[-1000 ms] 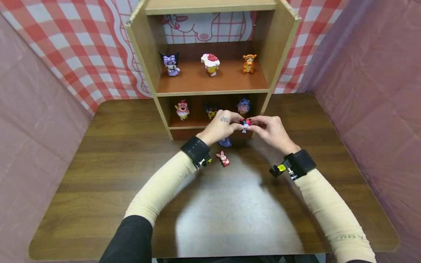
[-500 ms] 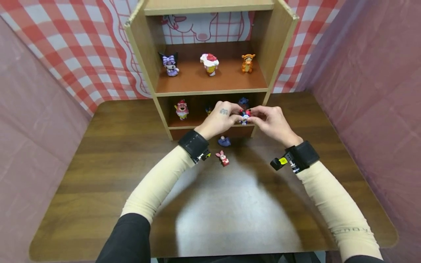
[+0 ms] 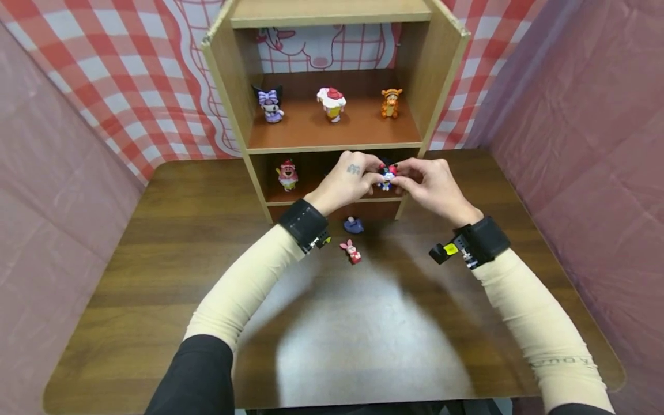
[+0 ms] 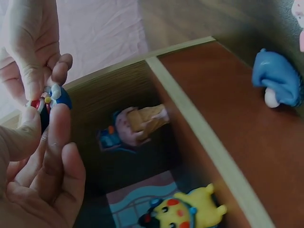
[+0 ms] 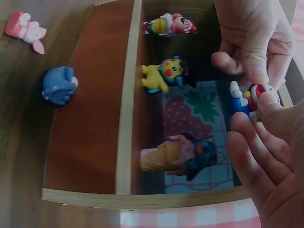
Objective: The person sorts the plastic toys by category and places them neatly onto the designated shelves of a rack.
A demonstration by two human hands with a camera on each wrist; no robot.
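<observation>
Both hands pinch one small blue, white and red figurine [image 3: 387, 181] between fingertips and thumbs. In the head view it is in front of the lower shelf's right part. My left hand [image 3: 351, 180] grips it from the left, my right hand [image 3: 433, 187] from the right. Its blue part with white feet [image 5: 240, 99] shows between the fingers in the right wrist view. Behind the hands on the lower shelf are a yellow figurine [image 5: 161, 78] and a blue-headed figurine on an ice-cream cone [image 5: 173, 154], both mostly hidden from the head view.
The wooden shelf unit [image 3: 334, 147] stands at the table's back. A purple figurine [image 3: 271, 106], an ice-cream-like one [image 3: 332, 104] and a tiger [image 3: 391, 104] occupy its upper shelf; a pink bear [image 3: 287, 175] stands below. A blue figurine [image 3: 354, 225] and pink rabbit-eared one [image 3: 351, 252] lie on the table.
Both hands have moved up and slightly forward with the figurine, from the shelf unit's lower front to the lower compartment. They now cover the yellow and blue-headed figurines in the head view.
</observation>
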